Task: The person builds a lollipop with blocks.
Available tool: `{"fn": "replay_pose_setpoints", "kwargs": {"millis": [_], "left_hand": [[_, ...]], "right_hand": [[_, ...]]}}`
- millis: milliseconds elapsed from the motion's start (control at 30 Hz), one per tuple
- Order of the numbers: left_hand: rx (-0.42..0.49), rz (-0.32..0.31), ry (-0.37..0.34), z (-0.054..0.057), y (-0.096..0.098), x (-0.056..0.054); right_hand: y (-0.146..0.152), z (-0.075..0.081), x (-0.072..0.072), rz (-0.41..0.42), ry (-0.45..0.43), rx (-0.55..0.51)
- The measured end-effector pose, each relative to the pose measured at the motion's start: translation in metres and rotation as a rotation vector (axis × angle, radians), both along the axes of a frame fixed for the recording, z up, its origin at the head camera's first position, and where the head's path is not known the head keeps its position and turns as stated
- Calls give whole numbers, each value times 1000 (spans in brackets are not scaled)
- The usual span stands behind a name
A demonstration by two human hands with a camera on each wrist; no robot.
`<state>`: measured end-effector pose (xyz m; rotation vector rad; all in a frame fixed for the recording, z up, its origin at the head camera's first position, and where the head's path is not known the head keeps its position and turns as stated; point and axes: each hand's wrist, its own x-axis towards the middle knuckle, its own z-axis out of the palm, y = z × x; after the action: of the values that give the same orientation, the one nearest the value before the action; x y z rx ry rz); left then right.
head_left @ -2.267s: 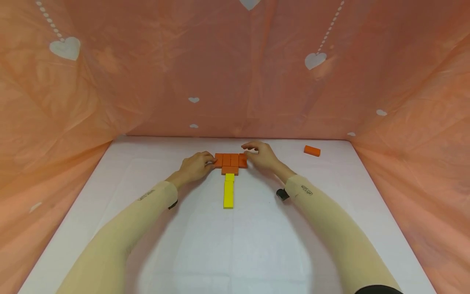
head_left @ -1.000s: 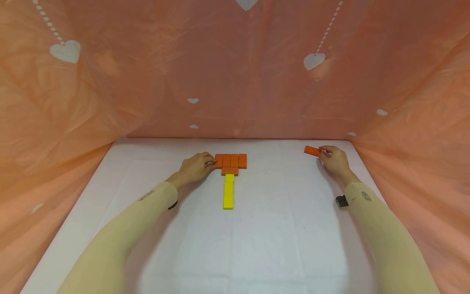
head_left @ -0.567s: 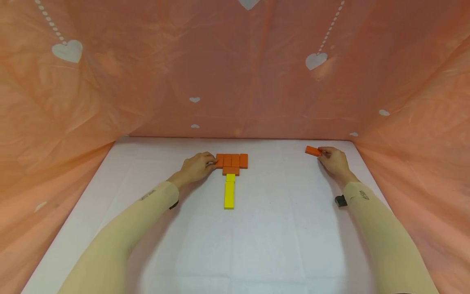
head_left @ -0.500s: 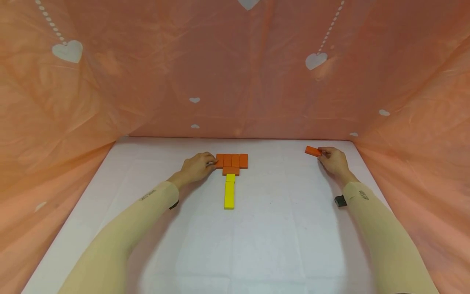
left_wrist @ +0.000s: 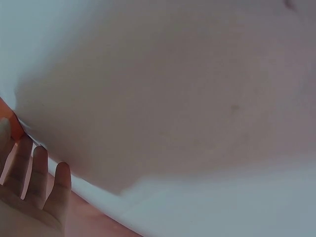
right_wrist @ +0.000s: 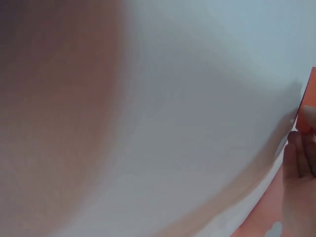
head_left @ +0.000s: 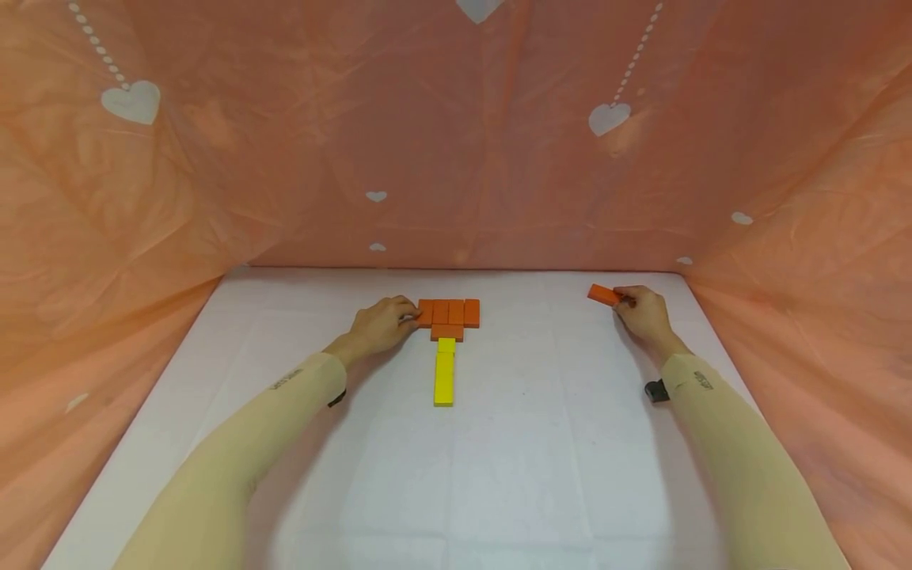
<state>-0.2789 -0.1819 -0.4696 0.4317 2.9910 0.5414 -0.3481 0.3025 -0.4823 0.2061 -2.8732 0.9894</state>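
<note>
Several orange wooden blocks (head_left: 456, 311) lie side by side in a row near the back of the table. Below them lies a crosswise orange block (head_left: 447, 333), followed by a short yellow piece (head_left: 446, 345) and a longer yellow strip (head_left: 444, 380). My left hand (head_left: 380, 324) holds the row's leftmost block (head_left: 425, 307) by its left side with thumb and index finger. Far to the right, my right hand (head_left: 645, 313) pinches a separate orange block (head_left: 602, 294) at its right end. Both wrist views show only part of these held blocks, at the frame edge.
A white cloth (head_left: 520, 475) covers the table. A peach curtain (head_left: 456, 142) with white hearts hangs behind the back edge and along both sides. Dark wrist cameras (head_left: 657, 391) stick out under the sleeves.
My right hand has left the row's right end, reached across to the separate orange block and gripped it; hand and block have just shifted slightly left. My left hand stays at the row.
</note>
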Motion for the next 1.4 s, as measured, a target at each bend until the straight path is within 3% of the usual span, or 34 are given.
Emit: {"fn": "replay_pose_setpoints", "kwargs": {"millis": [600, 1100, 1400], "left_hand": [[-9, -12, 10, 0, -1, 1], [-11, -25, 4, 1, -3, 2], [-4, -23, 0, -2, -4, -2]], "right_hand": [[-39, 15, -3, 104, 55, -103], [-110, 32, -12, 238, 102, -166], [-155, 38, -12, 327, 90, -137]]}}
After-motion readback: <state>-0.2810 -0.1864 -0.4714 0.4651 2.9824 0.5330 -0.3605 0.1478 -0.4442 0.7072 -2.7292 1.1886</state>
